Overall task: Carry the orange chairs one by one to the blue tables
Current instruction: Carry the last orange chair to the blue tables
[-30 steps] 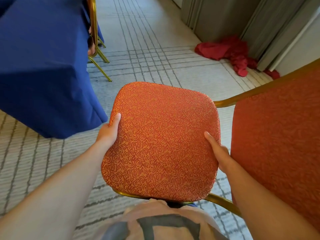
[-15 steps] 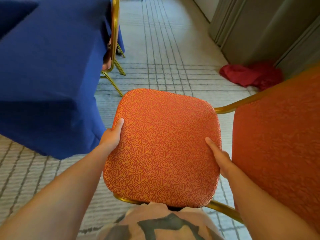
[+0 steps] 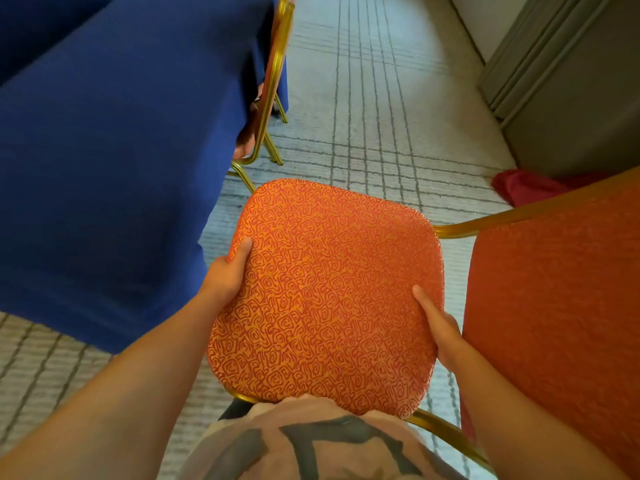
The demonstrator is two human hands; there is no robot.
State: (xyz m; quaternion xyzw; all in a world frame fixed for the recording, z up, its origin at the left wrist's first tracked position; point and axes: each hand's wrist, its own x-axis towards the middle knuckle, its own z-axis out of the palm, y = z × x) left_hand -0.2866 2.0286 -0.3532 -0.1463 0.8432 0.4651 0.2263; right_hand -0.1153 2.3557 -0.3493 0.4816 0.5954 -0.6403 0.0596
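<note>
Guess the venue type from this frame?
Probably a banquet or function hall. Cues: a table draped to the floor in blue cloth, gold-framed chairs with orange patterned upholstery, one held by its seat in both hands, left and right, and grid-patterned pale carpet.

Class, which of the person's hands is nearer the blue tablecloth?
Left. The left hand grips the seat edge beside the blue tablecloth; the right hand holds the far edge.
</note>
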